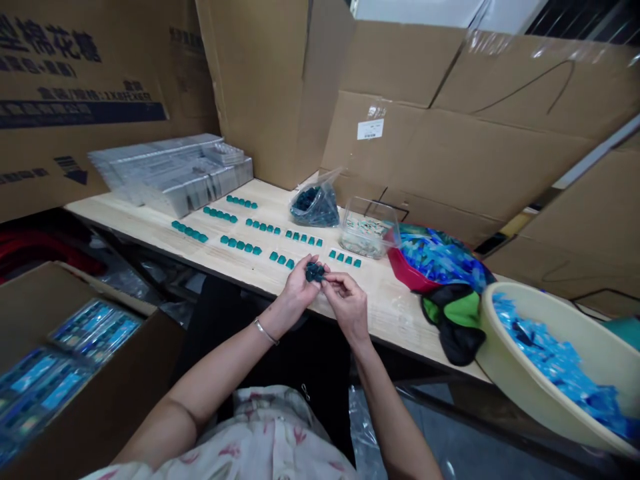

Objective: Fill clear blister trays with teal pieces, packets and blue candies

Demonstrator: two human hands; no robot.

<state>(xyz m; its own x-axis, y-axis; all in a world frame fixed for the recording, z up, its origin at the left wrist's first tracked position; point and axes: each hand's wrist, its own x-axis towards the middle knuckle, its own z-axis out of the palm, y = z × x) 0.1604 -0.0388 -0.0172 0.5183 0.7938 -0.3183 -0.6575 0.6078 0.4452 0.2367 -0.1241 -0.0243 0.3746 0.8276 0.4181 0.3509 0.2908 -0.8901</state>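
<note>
Dark teal pieces [314, 271] sit in a small clump in the hollow of my left hand [298, 280], over the near side of the wooden table [395, 293]. I see no clear long axis in the clump. My left hand cups it from the left and below; my right hand [347, 300] meets it from the right, thumb and fingertips drawn into a pinch touching its right edge. Whether a piece sits between those fingertips, I can't tell. Just beside my left hand lies a row of 3 visible teal blocks [281, 260]; just past my right, a row of 4 [341, 257]. Both slant toward me at their right ends. Beyond both hands stand the plastic bag [327, 215] and clear box [386, 217].
</note>
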